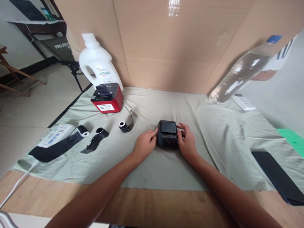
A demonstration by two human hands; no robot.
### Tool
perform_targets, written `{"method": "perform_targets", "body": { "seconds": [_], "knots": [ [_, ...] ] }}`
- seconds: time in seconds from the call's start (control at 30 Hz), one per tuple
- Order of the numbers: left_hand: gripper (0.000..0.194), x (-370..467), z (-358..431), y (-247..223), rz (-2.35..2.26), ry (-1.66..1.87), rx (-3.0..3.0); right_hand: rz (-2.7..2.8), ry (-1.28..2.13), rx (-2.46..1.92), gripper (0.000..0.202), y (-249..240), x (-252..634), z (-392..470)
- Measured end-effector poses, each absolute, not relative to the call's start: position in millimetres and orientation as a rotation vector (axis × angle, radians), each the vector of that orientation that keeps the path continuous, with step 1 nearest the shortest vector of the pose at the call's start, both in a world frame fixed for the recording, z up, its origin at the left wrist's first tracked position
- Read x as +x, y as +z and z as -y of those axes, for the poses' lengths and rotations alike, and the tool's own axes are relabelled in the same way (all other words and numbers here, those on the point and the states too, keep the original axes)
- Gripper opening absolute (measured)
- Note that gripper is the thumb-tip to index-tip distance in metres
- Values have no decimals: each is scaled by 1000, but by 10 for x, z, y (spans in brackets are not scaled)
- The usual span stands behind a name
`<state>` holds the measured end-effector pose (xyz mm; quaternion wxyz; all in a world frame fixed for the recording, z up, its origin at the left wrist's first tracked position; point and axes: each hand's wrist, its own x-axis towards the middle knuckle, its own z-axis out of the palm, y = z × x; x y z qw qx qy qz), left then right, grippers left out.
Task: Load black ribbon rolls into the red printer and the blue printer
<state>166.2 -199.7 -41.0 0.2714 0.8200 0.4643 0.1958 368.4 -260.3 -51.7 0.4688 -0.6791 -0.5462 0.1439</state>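
A small black portable printer sits on the grey-green cloth, with a glossy dark strip across its lower half. My left hand presses its left side with the thumb and fingertips. On the opposite side, my right hand grips the printer's edge, fingers bent against it. To the left lies a small black paper roll with a loose curled end. Farther left are a second black roll and a longer unrolled one. Behind them stands a red and black printer with dark paper sticking out.
A white detergent bottle leans against the cardboard wall. At right are a clear bottle of liquid, a white device and a dark phone. A white box with a cable lies left. Another person's arm shows behind the bottle.
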Motion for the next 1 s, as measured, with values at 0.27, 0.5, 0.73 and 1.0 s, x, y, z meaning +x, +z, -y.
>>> {"method": "perform_targets", "body": {
  "seconds": [0.27, 0.5, 0.73, 1.0],
  "knots": [
    [52, 1655, 1991, -380, -1184, 610, 2032, 1254, 234, -1587, 26, -435, 3656, 2658],
    [54, 1655, 1969, -407, -1092, 616, 2021, 1264, 315, -1551, 30, -430, 3678, 2616],
    [52, 1652, 1977, -385, -1060, 644, 2007, 1387, 463, -1558, 35, -421, 3741, 2499],
    [52, 1644, 1998, -405, -1089, 659, 2039, 1497, 424, -1603, 33, -113, 3850, 2322]
  ]
}}
